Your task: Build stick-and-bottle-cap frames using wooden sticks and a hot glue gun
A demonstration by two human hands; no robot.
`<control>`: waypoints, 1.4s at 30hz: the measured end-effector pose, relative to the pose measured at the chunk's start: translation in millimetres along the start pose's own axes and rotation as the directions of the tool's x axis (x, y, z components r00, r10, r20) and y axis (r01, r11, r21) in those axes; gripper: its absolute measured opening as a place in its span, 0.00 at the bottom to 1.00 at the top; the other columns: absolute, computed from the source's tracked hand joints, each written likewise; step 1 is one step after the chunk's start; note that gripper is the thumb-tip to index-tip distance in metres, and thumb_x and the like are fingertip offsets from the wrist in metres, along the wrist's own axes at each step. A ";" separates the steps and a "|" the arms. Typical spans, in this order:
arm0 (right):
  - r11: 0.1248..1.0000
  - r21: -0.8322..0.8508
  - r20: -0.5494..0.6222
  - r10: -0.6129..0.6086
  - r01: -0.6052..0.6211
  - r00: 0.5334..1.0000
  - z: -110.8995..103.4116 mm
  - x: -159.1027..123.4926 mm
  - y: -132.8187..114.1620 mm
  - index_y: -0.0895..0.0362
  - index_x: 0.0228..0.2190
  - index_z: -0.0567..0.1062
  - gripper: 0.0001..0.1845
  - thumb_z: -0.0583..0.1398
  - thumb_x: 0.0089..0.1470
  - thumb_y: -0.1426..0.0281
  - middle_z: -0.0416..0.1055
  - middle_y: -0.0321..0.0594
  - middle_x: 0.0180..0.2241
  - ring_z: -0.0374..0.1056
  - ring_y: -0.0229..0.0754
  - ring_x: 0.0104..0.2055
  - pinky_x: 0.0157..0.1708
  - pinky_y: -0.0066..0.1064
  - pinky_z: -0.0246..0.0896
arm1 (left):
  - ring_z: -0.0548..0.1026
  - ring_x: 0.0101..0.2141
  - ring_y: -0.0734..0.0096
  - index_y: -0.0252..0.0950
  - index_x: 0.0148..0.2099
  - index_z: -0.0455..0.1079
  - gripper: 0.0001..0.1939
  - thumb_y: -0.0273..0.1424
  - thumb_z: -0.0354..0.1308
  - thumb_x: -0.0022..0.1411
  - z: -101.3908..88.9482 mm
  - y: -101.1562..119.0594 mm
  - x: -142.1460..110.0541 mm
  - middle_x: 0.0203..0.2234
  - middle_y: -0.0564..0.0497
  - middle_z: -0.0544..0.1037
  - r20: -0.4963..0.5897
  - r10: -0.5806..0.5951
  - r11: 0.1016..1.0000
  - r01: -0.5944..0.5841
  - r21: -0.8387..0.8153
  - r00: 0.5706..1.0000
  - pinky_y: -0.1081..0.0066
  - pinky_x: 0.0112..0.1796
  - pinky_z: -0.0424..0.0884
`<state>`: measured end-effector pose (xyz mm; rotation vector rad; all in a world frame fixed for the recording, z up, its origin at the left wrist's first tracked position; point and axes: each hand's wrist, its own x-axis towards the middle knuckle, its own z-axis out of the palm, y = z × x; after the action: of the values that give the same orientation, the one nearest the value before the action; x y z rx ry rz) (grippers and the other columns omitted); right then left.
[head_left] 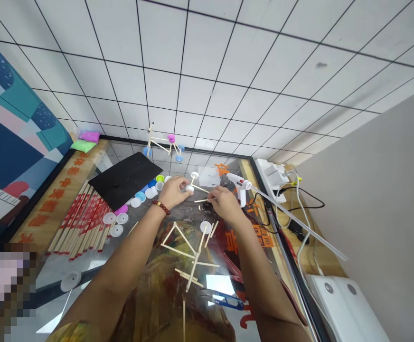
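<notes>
My left hand, with a bead bracelet on its wrist, is closed on a white bottle cap that sits on a thin wooden stick; a second white cap sits just above. My right hand is closed around the end of another stick close by. Both hands hover over a glass-topped table. Below them lies a glued frame of sticks with a white cap on it.
A white glue gun with a long glue rod stands right of my hands. Black paper, loose coloured caps, wrapped chopsticks, a finished stick tricycle and blue snips lie around. A power strip and cables sit at the right edge.
</notes>
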<state>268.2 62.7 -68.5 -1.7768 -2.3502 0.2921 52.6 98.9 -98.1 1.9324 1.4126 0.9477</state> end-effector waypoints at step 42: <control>0.985 0.172 -0.314 0.062 -0.007 0.947 28.2 37.9 13.7 0.55 0.33 0.78 0.10 0.56 0.56 0.73 0.77 0.45 0.35 0.69 0.51 0.40 0.44 0.40 0.61 | 0.73 0.32 0.69 0.37 0.34 0.74 0.10 0.29 0.70 0.48 2.6 -0.5 1.7 0.32 0.52 0.76 0.017 -0.017 1.000 0.017 -0.006 1.000 0.69 0.36 0.68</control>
<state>263.3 101.6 -98.3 -1.6466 -2.0098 0.1858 54.7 100.5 -99.6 1.9166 1.4127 0.9243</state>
